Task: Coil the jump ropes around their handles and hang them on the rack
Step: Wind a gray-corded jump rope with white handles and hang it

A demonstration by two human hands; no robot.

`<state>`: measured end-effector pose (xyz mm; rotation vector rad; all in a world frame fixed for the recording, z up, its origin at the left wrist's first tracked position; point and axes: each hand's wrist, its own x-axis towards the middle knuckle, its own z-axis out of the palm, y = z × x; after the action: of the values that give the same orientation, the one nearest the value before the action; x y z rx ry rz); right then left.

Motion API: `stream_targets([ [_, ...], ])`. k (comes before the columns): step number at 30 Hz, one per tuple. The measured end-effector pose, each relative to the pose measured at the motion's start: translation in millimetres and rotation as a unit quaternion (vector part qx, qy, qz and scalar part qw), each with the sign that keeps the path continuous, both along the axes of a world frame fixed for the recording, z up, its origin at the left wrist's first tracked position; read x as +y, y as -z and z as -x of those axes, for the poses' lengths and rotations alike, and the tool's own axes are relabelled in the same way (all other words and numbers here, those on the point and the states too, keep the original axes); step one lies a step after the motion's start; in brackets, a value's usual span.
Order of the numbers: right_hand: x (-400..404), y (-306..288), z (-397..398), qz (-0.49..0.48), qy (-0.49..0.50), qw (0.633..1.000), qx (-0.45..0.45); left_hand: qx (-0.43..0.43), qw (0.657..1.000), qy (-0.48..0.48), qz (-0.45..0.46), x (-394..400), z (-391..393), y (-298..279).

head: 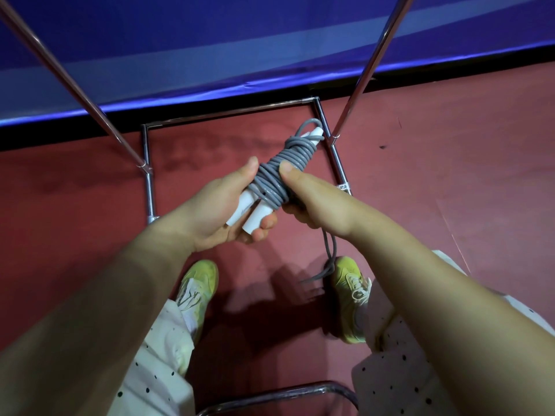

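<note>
Red sports flooring lies below. Left hand point(228, 205) grasps the paired white plastic handles point(255, 217), angled up-right; right hand point(303, 193) clamps the wound grey rope point(276, 178), whose loose tail point(329, 259) dangles beneath it.

grey jump rope point(276, 175) wound thickly around two white handles point(250, 216) held side by side, tilted; a loose loop point(329, 259) dangles below; chrome rack point(338, 163) stands behind.

My arms are bare, no sleeves; below my hands I see white black-dotted trousers point(156, 364) and yellow-green laced sneakers point(196, 288).
</note>
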<state>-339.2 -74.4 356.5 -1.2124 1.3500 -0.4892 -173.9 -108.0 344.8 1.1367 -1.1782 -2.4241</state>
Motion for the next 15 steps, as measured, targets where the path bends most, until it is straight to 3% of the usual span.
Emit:
stream_targets([
  [6,-2,-5,4,0.035,-0.019,0.998,0.056,-0.057,0.976,-0.057,0.2,0,0,4],
  [11,-6,-5,16,-0.014,-0.004,0.998,-0.058,0.014,0.991,-0.116,0.071,-6,-1,-1],
  [15,-7,-6,23,0.041,-0.075,0.994,0.062,0.028,0.992,-0.122,0.025,-15,-10,-1],
])
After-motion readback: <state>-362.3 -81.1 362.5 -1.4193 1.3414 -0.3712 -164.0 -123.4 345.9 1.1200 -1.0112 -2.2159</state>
